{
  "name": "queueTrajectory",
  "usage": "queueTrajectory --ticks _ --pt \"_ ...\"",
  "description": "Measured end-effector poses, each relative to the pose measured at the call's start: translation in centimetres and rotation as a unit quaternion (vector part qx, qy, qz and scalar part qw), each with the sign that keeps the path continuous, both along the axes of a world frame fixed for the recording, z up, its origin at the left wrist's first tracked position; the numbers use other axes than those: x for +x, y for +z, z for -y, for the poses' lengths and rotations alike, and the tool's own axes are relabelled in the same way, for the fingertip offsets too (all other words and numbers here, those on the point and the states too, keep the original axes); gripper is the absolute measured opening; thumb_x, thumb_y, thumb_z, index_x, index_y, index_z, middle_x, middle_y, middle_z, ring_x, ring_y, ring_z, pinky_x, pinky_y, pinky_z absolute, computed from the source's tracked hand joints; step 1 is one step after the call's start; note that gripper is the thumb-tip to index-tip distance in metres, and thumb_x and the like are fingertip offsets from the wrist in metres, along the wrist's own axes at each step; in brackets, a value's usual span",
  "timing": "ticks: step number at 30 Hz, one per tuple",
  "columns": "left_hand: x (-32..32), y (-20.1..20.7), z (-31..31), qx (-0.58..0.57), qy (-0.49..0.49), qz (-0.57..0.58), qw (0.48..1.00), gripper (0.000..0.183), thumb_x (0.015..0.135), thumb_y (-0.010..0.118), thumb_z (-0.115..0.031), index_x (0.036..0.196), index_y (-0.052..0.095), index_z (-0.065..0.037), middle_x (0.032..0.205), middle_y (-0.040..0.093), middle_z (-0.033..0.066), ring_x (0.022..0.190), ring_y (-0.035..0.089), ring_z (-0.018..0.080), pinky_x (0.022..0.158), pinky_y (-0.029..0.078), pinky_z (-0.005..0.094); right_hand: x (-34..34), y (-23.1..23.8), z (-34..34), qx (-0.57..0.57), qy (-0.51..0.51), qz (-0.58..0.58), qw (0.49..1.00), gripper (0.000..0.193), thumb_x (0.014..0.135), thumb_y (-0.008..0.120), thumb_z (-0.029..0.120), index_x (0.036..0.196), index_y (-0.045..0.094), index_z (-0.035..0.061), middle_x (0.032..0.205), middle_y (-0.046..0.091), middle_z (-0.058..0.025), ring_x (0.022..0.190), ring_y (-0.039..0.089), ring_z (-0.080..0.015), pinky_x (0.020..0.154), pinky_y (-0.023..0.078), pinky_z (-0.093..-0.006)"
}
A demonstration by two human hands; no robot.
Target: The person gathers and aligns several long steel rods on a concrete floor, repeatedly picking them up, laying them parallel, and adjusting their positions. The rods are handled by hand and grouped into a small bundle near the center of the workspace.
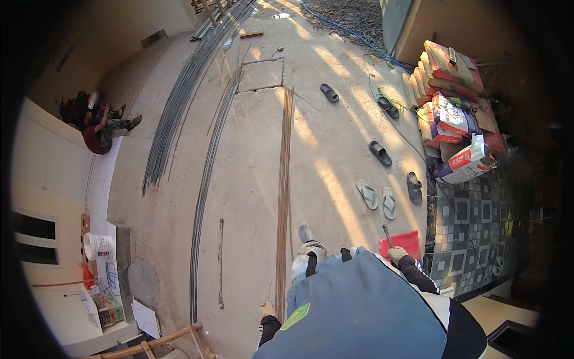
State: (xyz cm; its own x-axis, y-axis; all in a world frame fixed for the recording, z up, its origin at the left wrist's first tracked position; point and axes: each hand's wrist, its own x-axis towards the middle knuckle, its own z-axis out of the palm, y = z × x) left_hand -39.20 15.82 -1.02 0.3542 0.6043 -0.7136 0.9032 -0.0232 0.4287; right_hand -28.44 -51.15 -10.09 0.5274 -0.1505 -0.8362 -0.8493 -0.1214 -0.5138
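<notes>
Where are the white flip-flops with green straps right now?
Head view, right of centre: the white flip-flops lie on the concrete floor, just left of a black sandal and ahead of the right hand.

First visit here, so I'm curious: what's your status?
Right hand: gripping a slim bar. Left hand: beside brown rods, grip unclear. Ahead: loose sandals.

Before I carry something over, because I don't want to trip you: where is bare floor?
Bare concrete lies ahead of the shoe, between the brown rods and the sandals; another strip between those rods and the middle dark bars, though a thin stick lies low in it. Crowded: the right side, with stacked sacks.
</notes>
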Motion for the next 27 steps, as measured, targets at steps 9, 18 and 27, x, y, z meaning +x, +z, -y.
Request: queueTrajectory --ticks 9,18,27 --pt "33.8 -3.1 -5.2 0.047 -0.106 0.033 0.993 0.015 0.082 0.065 -0.018 0.078 0.067 -0.004 0.064 0.059 0.0053 0.06 0.055 0.0184 0.059 0.045 0.0396 6.8 4.3 -8.5 -0.091 0.102 -0.049 0.989 0.018 0.096 0.062 0.025 0.102 0.067 0.0092 0.07 0.064 -0.0114 0.062 0.065 -0.029 0.053 0.051 -0.0431" --pt "75.1 2.7 11.4 0.026 -0.379 0.256 0.889 0.025 0.095 0.063 -0.024 0.103 0.074 -0.003 0.076 0.069 0.0087 0.07 0.063 0.0211 0.069 0.05 0.0372 17.4 8.8 -10.4 -0.021 -0.085 -0.176 0.981 0.02 0.097 0.061 0.03 0.095 0.064 0.0099 0.065 0.057 -0.0078 0.054 0.058 -0.0248 0.047 0.047 -0.0418" --pt "81.3 1.0 15.1 0.013 -0.307 0.18 0.935 0.022 0.092 0.062 -0.019 0.096 0.073 0.0 0.073 0.067 0.0068 0.067 0.061 0.0156 0.065 0.048 0.0341 46.9 12.2 1.9 -0.007 -0.257 -0.142 0.956 0.025 0.098 0.061 0.034 0.089 0.061 0.0106 0.061 0.05 -0.0042 0.046 0.052 -0.0207 0.042 0.043 -0.0405"
